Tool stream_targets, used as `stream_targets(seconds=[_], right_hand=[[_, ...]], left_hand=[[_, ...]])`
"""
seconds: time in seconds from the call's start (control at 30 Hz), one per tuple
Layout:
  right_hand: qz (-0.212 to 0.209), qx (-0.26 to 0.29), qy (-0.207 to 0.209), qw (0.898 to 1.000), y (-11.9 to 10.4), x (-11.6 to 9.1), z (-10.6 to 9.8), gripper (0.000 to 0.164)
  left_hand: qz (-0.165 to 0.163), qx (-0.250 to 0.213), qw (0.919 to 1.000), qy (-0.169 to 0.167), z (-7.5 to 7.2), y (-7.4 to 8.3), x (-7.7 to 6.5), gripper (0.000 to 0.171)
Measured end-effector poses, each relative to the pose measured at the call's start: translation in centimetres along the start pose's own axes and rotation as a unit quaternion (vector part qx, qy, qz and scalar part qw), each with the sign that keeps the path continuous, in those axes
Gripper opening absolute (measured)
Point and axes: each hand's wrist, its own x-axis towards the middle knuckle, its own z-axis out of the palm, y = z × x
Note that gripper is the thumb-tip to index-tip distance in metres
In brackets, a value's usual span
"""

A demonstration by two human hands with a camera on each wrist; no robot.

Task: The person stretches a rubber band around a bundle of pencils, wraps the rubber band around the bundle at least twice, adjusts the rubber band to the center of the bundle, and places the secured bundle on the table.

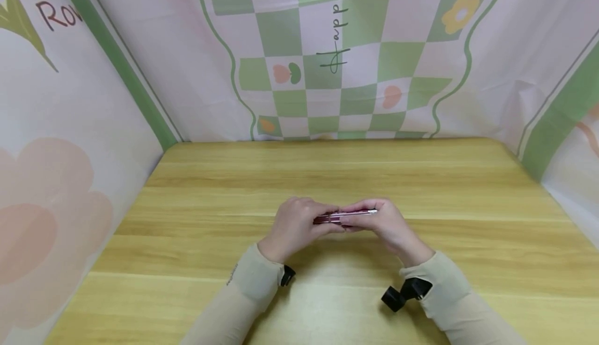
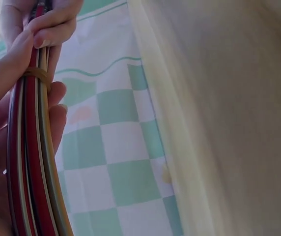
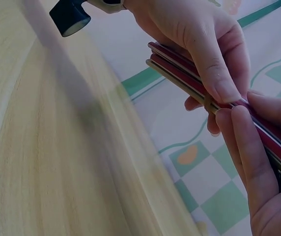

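Both hands meet above the middle of the table, holding one bundle of pencil-like sticks [image 1: 360, 213] between them. The sticks are slim and dark red with pale stripes, and lie side by side. In the left wrist view a tan rubber band [image 2: 36, 73] circles the bundle near the left thumb. A band [image 3: 208, 103] also shows beside the right thumb in the right wrist view. My left hand [image 1: 295, 225] grips the left part between thumb and fingers. My right hand [image 1: 390, 225] pinches the right part, with stick ends poking out past it. Fingers partly hide the bundle.
The wooden table [image 1: 187, 204] spreads beneath both hands. A patterned cloth [image 1: 323, 33] hangs behind its far edge, with more cloth at both sides. Black devices are strapped at the wrists; the right one [image 1: 395, 298] juts inward.
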Motion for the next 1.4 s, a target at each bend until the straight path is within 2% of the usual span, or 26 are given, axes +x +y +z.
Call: stream_targets(seconds=[0.1, 0.2, 0.3, 0.43, 0.47, 0.53, 0.6, 0.7, 0.77, 0.9, 1.0, 1.07, 1.13, 1.4], right_hand=[[-0.001, 0.013, -0.002, 1.0, 0.1, 0.1, -0.1, 0.016], [0.004, 0.022, -0.001, 1.0, 0.0, 0.2, -0.3, 0.015], [0.006, 0.038, 0.002, 0.999, 0.0, 0.2, -0.7, 0.017], [-0.001, 0.058, -0.001, 0.998, -0.1, 0.3, -1.4, 0.025], [0.0, 0.06, -0.001, 0.998, -0.1, 0.4, -1.6, 0.027], [0.002, 0.063, -0.005, 0.998, -0.2, 0.4, -2.0, 0.03], [0.003, 0.072, -0.008, 0.997, -0.4, 0.4, -2.4, 0.033], [-0.005, 0.086, -0.01, 0.996, -0.5, 0.4, -3.1, 0.036], [-0.013, 0.096, -0.006, 0.995, -0.6, 0.4, -3.5, 0.038], [-0.019, 0.096, 0.006, 0.995, -0.4, 0.5, -4.2, 0.037], [-0.017, 0.085, 0.017, 0.996, -0.2, 0.6, -4.5, 0.035], [-0.018, 0.073, 0.025, 0.997, -0.1, 0.7, -4.5, 0.033], [-0.018, 0.06, 0.034, 0.997, 0.0, 0.7, -4.6, 0.031], [-0.017, 0.024, 0.066, 0.997, 0.6, 0.9, -5.0, 0.031]], left_hand=[[0.002, 0.008, 1.0, -0.001, -0.3, -0.2, 0.0, 0.046], [-0.013, 0.006, 0.9997, -0.018, -0.8, -0.7, -0.1, 0.047], [-0.051, -0.004, 0.9975, -0.048, -1.4, -1.3, -0.2, 0.042], [-0.118, -0.057, 0.9883, -0.078, -2.1, -2.1, -0.3, 0.035], [-0.137, -0.084, 0.9836, -0.082, -2.3, -2.4, -0.3, 0.033], [-0.177, -0.153, 0.9685, -0.085, -2.5, -2.9, -0.4, 0.033], [-0.212, -0.222, 0.9482, -0.081, -2.6, -3.4, -0.5, 0.034], [-0.256, -0.312, 0.9121, -0.071, -2.8, -4.2, -0.6, 0.035], [-0.274, -0.357, 0.8907, -0.066, -2.8, -4.7, -0.8, 0.035], [-0.296, -0.446, 0.8429, -0.052, -2.8, -5.5, -0.9, 0.034], [-0.311, -0.487, 0.8155, -0.041, -2.7, -6.1, -1.0, 0.032], [-0.319, -0.498, 0.8055, -0.037, -2.6, -6.3, -1.1, 0.032], [-0.323, -0.502, 0.8015, -0.038, -2.5, -6.5, -1.2, 0.031], [-0.333, -0.491, 0.8032, -0.052, -1.5, -7.1, -1.4, 0.031]])
